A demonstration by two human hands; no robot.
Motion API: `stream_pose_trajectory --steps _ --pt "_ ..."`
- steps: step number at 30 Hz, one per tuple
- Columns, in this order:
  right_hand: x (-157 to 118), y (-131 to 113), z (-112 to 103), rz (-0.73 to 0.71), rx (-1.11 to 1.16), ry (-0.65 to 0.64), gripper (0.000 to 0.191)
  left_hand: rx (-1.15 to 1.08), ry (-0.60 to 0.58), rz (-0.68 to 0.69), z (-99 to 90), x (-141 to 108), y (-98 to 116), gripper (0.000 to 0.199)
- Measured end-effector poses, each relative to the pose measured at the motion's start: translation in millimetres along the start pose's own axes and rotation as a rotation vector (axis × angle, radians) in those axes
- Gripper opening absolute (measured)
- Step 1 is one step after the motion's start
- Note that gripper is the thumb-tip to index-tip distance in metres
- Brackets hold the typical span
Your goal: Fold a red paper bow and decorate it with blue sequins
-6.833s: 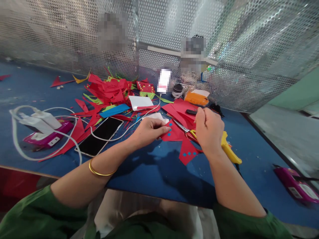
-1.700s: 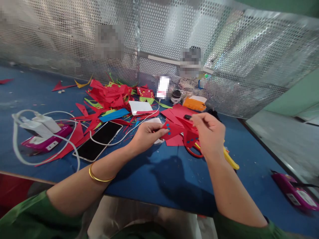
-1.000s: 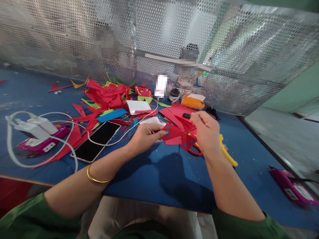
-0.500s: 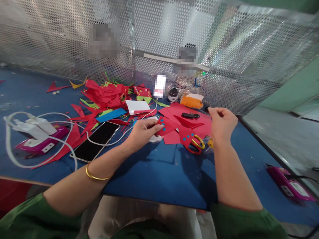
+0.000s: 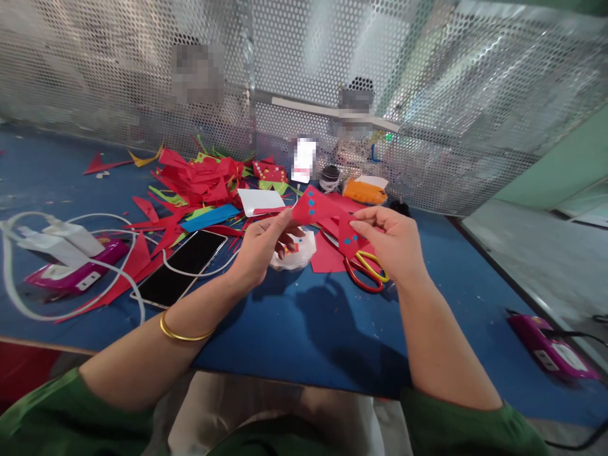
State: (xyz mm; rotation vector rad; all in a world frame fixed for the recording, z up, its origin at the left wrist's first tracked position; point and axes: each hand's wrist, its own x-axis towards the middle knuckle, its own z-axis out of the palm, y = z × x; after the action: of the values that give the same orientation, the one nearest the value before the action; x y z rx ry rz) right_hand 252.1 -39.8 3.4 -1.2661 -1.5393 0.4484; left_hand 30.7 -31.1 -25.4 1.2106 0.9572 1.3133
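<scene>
Between my two hands stretches a red paper cutout point(image 5: 325, 208) with blue dots near both ends. My left hand point(image 5: 259, 247) pinches its left end between thumb and fingers. My right hand point(image 5: 394, 244) is closed at the cutout's right part, fingertips together by the lower dotted corner. Below the cutout, beside my left fingers, sits a small white dish or wrapper point(image 5: 304, 253) with tiny coloured bits in it. Scissors with red and yellow handles point(image 5: 365, 285) lie just under my right hand, their blades partly covered. More red paper point(image 5: 327, 261) lies behind and beneath the cutout.
A heap of red and green paper scraps point(image 5: 204, 180) lies at the back left. Nearer are a dark phone point(image 5: 183, 269), white chargers with cables point(image 5: 61, 244) and a purple power strip point(image 5: 95, 269). A perforated metal screen point(image 5: 294, 76) borders the back; another purple strip point(image 5: 551, 348) is at right.
My right hand has come left and down to the red cutout. My left hand has raised and turned the cutout, uncovering more of the white dish.
</scene>
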Motion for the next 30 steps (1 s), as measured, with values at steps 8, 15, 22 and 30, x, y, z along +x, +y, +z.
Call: stream_pose_trajectory --steps 8,15,22,30 --pt "-20 -6 33 0.129 0.214 0.102 0.019 0.093 -0.181 -0.021 9.3 -12 1 0.031" --pt "-20 -1 35 0.067 0.170 0.107 0.017 0.093 -0.214 -0.020 9.8 -12 -1 0.024" --pt "-11 -7 13 0.040 -0.001 0.137 0.029 0.024 -0.030 0.016 8.2 -8 -6 0.022" --pt "-30 -16 39 0.124 -0.064 -0.201 0.038 -0.002 -0.052 -0.008 12.0 -15 -4 0.025"
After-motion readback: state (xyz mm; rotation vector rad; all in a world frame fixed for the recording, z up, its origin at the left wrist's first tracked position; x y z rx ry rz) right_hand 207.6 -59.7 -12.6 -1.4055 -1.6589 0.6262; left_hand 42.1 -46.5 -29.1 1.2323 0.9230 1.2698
